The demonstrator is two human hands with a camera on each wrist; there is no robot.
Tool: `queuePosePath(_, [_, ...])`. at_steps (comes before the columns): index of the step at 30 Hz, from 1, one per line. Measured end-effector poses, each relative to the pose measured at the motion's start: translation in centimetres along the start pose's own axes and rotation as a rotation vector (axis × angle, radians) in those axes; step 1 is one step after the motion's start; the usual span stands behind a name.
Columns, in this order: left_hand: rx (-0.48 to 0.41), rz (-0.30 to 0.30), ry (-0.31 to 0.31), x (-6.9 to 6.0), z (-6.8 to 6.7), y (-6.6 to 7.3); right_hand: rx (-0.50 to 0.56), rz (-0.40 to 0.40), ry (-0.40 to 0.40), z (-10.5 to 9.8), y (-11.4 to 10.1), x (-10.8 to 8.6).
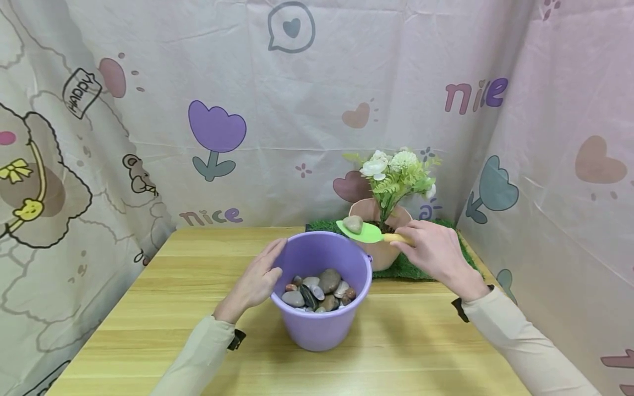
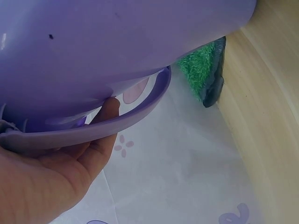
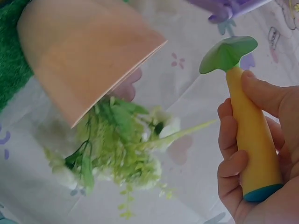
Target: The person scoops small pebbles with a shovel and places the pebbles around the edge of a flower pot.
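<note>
A purple bucket [image 1: 319, 330] holds several smooth stones [image 1: 309, 294] in mixed greys and browns. My left hand [image 1: 255, 278] grips its left rim; in the left wrist view the bucket's handle [image 2: 107, 128] crosses in front of the fingers, one fingertip meeting the outer wall. My right hand [image 1: 436, 250] holds a small trowel by its yellow handle [image 3: 252, 135]. On the trowel's green blade [image 1: 366, 233] rests one pale stone [image 1: 353, 223]. The blade is level, in front of a peach flowerpot [image 1: 381, 256] with white flowers [image 1: 396, 170]; dark material shows inside the pot.
Green artificial turf [image 1: 411, 268] lies under the flowerpot at the back right of the wooden table [image 1: 198, 275]. Printed cloth [image 1: 297, 82] hangs behind the table and along both sides.
</note>
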State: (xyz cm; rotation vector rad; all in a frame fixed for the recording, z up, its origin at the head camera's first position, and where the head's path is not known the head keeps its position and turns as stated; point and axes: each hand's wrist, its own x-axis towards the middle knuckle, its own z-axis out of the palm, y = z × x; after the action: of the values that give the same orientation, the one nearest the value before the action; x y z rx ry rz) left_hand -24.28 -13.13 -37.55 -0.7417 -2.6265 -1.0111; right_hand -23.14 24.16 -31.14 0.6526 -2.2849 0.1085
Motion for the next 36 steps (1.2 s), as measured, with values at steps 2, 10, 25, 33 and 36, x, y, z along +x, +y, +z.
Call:
queuePosePath(2, [-0.001, 0.002, -0.001, 0.1, 0.0, 0.0, -0.012, 0.019, -0.006, -0.1, 0.6, 0.1])
queuePosePath(10, [-0.008, 0.004, 0.002, 0.2, 0.1, 0.0, -0.044, 0.088, -0.049, 0.4, 3.1, 0.2])
queuePosePath(25, [-0.012, 0.009, 0.006, 0.0, 0.0, 0.0, -0.057, 0.192, -0.238, 3.8, 5.0, 1.2])
queuePosePath(33, [-0.009, -0.002, -0.005, 0.0, 0.1, 0.0, -0.051, 0.191, -0.301, 5.1, 5.1, 2.3])
queuePosePath(36, [-0.013, -0.002, -0.004, 0.0, 0.1, -0.1, -0.050, 0.181, -0.316, 5.3, 5.0, 3.1])
